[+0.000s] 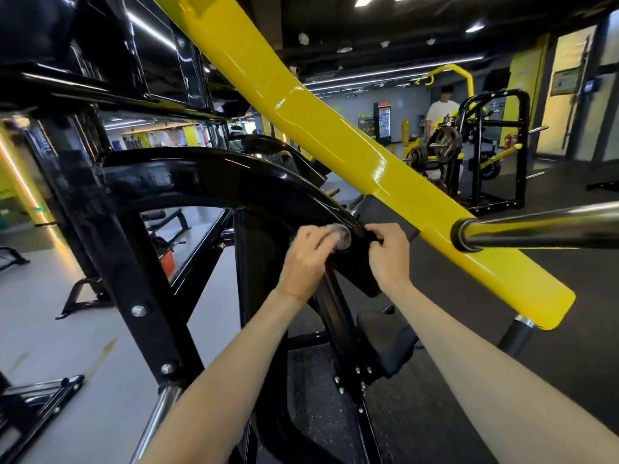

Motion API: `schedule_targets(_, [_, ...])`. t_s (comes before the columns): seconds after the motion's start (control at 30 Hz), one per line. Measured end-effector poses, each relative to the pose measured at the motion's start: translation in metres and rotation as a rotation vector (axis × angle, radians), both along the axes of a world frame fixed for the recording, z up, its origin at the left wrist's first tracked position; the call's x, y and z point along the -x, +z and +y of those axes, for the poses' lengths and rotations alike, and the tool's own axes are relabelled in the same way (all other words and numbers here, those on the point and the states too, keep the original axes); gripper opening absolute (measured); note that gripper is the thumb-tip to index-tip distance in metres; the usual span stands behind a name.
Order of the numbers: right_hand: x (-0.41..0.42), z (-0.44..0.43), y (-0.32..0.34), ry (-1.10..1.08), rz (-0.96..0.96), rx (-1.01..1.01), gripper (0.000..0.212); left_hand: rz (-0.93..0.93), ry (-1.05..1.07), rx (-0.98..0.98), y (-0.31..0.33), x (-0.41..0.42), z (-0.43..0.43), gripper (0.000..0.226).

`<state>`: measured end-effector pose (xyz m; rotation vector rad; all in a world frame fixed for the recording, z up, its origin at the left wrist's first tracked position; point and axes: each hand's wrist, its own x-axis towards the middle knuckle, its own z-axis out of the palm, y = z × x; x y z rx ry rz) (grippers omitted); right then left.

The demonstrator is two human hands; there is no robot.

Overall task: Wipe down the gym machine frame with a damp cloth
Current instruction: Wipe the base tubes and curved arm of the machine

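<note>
Bkgd: person in white shirt (439, 112) behind plate-loaded machine (443, 144), drinks fridge (384, 121) nr back wall.

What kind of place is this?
Almost certainly a commercial gym: a black machine frame with a yellow lever arm, weight plates loaded on a rack behind, and a drinks fridge by the far wall. The left hand holds a cloth on the frame; the right hand grips it alongside.

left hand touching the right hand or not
Apart. The head view shows a strip of black frame between the left hand, holding the cloth, and the right hand, gripping the frame.
</note>
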<state>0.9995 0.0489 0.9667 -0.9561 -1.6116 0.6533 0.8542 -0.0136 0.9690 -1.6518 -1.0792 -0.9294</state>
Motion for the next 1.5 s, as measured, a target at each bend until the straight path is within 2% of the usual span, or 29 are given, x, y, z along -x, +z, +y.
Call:
schedule_targets(0.07, [-0.004, 0.002, -0.009, -0.024, -0.027, 0.024, 0.042, -0.380, 0.036, -0.270, 0.038, 0.022, -0.019, 0.027])
schedule_targets(0.1, [-0.005, 0.003, -0.012, -0.034, -0.032, 0.028, 0.041, -0.500, 0.070, -0.376, 0.057, 0.035, -0.024, 0.031])
schedule_targets(0.13, [-0.006, 0.003, -0.014, -0.044, -0.033, 0.030, 0.040, -0.565, 0.104, -0.428, 0.072, 0.044, -0.025, 0.035])
schedule_targets(0.2, [-0.005, 0.004, -0.018, -0.054, -0.037, 0.029, 0.039, -0.576, 0.138, -0.397, 0.079, 0.042, -0.017, 0.037])
schedule_targets(0.3, [-0.006, 0.008, -0.021, -0.067, -0.061, 0.011, 0.040, -0.352, 0.095, -0.276, 0.040, 0.014, 0.009, 0.024])
schedule_targets(0.47, [-0.018, 0.008, -0.034, -0.132, -0.064, 0.025, 0.036, 0.241, 0.029, 0.063, -0.040, -0.029, 0.044, 0.021])
schedule_targets(0.53, [-0.030, 0.005, -0.042, -0.176, -0.099, 0.070, 0.034, 0.356, 0.026, 0.186, -0.055, -0.039, 0.043, 0.011])
schedule_targets(0.6, [-0.042, 0.003, -0.050, -0.174, -0.119, 0.143, 0.034, 0.191, -0.018, 0.177, -0.053, -0.037, 0.034, 0.022])
schedule_targets(0.7, [-0.054, 0.007, -0.050, -0.094, -0.075, 0.223, 0.036, -0.299, 0.012, -0.143, -0.015, -0.019, 0.017, 0.032])
schedule_targets(0.73, [-0.055, 0.008, -0.049, -0.073, -0.062, 0.236, 0.037, -0.378, 0.055, -0.216, -0.003, -0.013, 0.015, 0.032])
schedule_targets(0.8, [-0.054, 0.010, -0.047, -0.046, -0.016, 0.267, 0.041, -0.392, 0.098, -0.228, 0.007, -0.016, 0.020, 0.032])
schedule_targets(0.87, [-0.053, 0.014, -0.050, -0.038, 0.035, 0.304, 0.040, -0.301, 0.089, -0.147, -0.008, -0.031, 0.036, 0.029])
schedule_targets(0.97, [-0.056, 0.018, -0.054, -0.022, 0.090, 0.325, 0.038, -0.039, 0.065, 0.023, -0.058, -0.056, 0.060, 0.019])
schedule_targets(1.1, [-0.066, 0.024, -0.059, 0.032, 0.055, 0.319, 0.038, 0.264, 0.111, 0.226, -0.104, -0.072, 0.081, 0.014])
schedule_targets(1.2, [-0.079, 0.028, -0.079, -0.084, 0.018, 0.354, 0.037, 0.557, 0.222, 0.519, -0.130, -0.085, 0.076, 0.012])
schedule_targets(1.3, [-0.090, 0.019, -0.111, -0.154, -0.091, 0.393, 0.031, 0.706, 0.145, 0.771, -0.183, -0.086, 0.035, 0.021])
schedule_targets(1.37, [-0.083, 0.006, -0.136, -0.086, -0.173, 0.473, 0.031, 0.616, 0.209, 0.943, -0.200, -0.081, -0.009, 0.039])
schedule_targets(1.4, [-0.074, -0.003, -0.149, -0.042, -0.190, 0.526, 0.031, 0.492, 0.270, 1.016, -0.203, -0.075, -0.029, 0.053])
schedule_targets(1.43, [-0.063, -0.012, -0.161, -0.001, -0.203, 0.581, 0.032, 0.333, 0.329, 1.099, -0.210, -0.066, -0.046, 0.065])
schedule_targets(1.5, [-0.037, -0.032, -0.186, 0.075, -0.244, 0.654, 0.033, -0.097, 0.373, 1.135, -0.219, -0.044, -0.069, 0.069])
